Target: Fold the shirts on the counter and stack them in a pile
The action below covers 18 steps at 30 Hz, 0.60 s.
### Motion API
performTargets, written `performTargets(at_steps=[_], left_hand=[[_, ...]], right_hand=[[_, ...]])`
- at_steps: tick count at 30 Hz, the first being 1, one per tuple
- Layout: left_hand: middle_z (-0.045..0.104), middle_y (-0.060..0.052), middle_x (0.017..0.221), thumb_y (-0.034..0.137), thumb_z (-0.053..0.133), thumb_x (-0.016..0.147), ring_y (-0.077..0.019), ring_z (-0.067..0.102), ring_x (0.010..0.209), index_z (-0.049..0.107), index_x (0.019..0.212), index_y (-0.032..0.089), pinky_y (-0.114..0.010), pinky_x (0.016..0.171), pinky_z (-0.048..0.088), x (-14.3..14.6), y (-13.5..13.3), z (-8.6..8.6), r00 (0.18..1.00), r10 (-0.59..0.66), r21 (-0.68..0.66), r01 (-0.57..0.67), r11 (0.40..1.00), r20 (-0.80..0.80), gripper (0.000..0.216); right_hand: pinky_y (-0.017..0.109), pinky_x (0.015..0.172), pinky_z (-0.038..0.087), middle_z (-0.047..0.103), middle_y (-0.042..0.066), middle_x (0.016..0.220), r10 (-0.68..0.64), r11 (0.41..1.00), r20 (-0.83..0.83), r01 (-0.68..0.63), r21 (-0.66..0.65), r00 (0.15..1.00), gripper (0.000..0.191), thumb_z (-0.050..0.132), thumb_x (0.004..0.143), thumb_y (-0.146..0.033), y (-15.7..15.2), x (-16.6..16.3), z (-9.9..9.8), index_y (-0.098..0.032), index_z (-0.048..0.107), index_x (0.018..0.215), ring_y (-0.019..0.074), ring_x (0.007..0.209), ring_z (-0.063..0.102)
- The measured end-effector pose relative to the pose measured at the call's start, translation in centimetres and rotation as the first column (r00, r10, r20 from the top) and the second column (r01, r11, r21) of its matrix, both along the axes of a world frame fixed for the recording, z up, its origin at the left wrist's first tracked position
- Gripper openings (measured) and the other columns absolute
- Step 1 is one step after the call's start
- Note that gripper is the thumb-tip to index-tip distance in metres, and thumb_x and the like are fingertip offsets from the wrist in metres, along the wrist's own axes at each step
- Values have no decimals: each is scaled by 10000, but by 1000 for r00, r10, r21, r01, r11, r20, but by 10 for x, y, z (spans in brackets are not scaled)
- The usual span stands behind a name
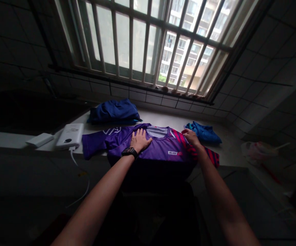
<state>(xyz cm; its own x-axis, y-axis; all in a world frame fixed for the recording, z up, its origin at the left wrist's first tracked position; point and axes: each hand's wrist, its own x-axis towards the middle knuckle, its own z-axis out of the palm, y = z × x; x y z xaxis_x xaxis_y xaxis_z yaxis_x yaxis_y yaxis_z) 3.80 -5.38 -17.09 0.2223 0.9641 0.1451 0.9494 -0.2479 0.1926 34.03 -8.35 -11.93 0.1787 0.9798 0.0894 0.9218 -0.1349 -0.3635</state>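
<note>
A purple sports jersey (pixel 160 150) with red-striped shoulders lies spread front-up on a pale counter (pixel 229 150), its lower part hanging over the front edge. My left hand (pixel 140 140), a dark watch on its wrist, rests flat with fingers spread on the jersey's chest near the collar. My right hand (pixel 191 136) is at the jersey's right shoulder, fingers pinched on the red-striped fabric there.
A folded dark blue garment (pixel 114 111) lies at the back left, a crumpled blue one (pixel 205 133) at the right. A white power bank (pixel 69 135) with a cable and a smaller white device (pixel 39 140) sit at left. A barred window (pixel 148 44) fills the wall behind. A plastic bag (pixel 259 152) lies far right.
</note>
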Motion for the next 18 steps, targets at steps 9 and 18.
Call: performTargets(at_steps=[9,18], left_hand=[[323,-188,1654,552,321,969,-318,258,1545,355,1569,77,-496,1252,188,1,1,1,1000,-8,-7,8,1000,12,766],[317,-193,1655,541,304,972,-320,249,1549,350,1569,64,-503,1249,196,0,-4,7,1000,-17,-24,17,1000,11,766]], right_hand=[[283,650,527,709,69,739,-122,957,24,125,-261,992,102,769,665,-213,-74,116,14,-171,679,691,215,711,662],[222,467,338,484,-41,536,16,962,-194,-68,-265,981,307,655,727,-431,-65,102,39,-206,534,556,97,500,423]])
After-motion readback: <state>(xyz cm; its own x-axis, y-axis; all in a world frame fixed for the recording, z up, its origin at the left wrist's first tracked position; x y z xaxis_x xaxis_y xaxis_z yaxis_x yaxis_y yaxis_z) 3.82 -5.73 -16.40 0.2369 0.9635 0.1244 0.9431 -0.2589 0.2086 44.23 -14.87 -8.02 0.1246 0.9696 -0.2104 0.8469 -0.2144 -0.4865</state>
